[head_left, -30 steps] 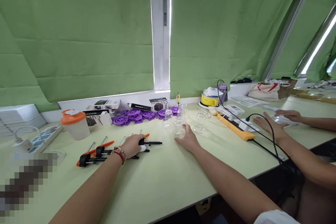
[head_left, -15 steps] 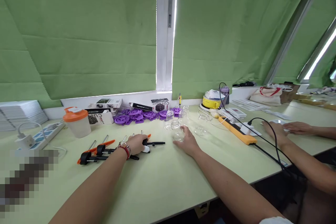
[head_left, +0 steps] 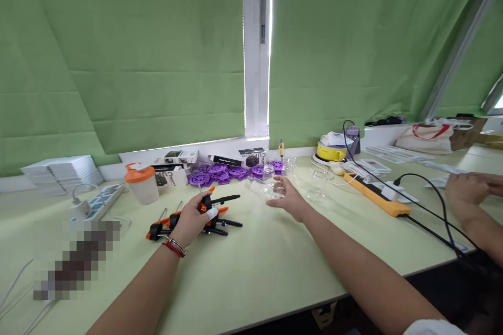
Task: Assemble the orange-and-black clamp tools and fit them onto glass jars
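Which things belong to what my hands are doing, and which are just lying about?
Likely in use:
black-and-orange piece in the left hand
clear container at the right hand
similar pieces nearby

Seemingly just lying about:
orange-lidded cup
orange power strip
cloth bag

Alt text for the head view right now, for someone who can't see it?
Left hand holds a black-and-orange tool above similar ones on a pale table; right hand is at a clear container, contact unclear. Behind are purple parts and boxes.
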`<move>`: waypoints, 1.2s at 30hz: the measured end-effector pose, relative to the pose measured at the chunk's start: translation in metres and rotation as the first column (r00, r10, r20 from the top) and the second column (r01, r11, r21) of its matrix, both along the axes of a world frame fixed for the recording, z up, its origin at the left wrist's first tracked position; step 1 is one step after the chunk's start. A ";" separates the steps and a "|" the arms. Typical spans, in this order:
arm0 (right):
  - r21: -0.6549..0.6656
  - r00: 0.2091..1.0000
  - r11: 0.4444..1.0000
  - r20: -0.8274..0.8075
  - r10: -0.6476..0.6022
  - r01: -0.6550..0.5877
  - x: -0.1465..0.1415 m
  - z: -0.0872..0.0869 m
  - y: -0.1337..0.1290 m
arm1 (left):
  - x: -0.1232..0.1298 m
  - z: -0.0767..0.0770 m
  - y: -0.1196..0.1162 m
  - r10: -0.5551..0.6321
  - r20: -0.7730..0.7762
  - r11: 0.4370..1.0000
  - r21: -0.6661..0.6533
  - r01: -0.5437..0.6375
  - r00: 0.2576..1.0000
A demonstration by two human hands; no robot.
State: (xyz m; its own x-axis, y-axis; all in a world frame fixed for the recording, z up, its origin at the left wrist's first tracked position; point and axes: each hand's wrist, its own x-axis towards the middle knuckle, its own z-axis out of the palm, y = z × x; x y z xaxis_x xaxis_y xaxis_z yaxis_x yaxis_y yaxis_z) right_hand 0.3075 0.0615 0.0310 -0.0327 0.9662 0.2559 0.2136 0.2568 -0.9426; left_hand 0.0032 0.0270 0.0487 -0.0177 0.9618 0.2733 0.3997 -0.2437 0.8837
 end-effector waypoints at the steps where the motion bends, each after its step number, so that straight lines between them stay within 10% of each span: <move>1: -0.033 0.997 0.999 -0.074 0.020 -0.022 -0.006 0.005 0.002 | -0.004 -0.001 -0.002 -0.003 0.050 0.999 -0.045 0.005 0.999; 11: -0.310 0.773 0.941 -0.627 -0.095 -0.135 -0.049 0.002 0.002 | -0.013 -0.001 -0.007 -0.021 0.242 0.991 -0.121 0.052 0.970; 36: -0.312 0.788 0.902 -0.614 0.046 -0.297 -0.061 -0.006 -0.020 | 0.016 -0.016 -0.019 -0.254 0.277 0.939 -0.159 0.305 0.927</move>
